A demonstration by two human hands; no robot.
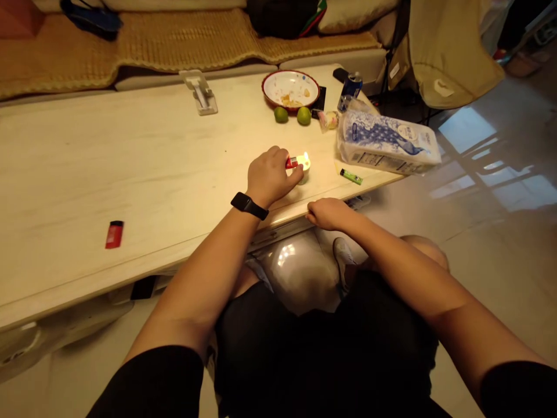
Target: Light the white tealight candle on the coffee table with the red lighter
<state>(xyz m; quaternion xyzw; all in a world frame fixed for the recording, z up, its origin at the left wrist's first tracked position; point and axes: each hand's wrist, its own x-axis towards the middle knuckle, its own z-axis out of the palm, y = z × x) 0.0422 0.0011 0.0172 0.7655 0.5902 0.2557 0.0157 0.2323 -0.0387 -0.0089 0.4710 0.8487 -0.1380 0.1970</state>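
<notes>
Lighter [292, 163] is being clamped by the left hand [270, 177] fingers just beside the candle [303, 172], the right hand [328, 213] fingers being rested together near it.

The person is wearing a black fitness band [249, 205] with a flat rectangular face just behind the left hand [270, 177], black short sleeves [148, 380] farther up the arm from that hand, and a dark garment [322, 360].

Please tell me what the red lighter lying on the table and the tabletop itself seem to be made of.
The red lighter looks like glossy plastic, going by its smooth sheen. The tabletop looks like pale finished wood with a satin surface and faint grain streaks, though a wood-look laminate is possible.
</notes>
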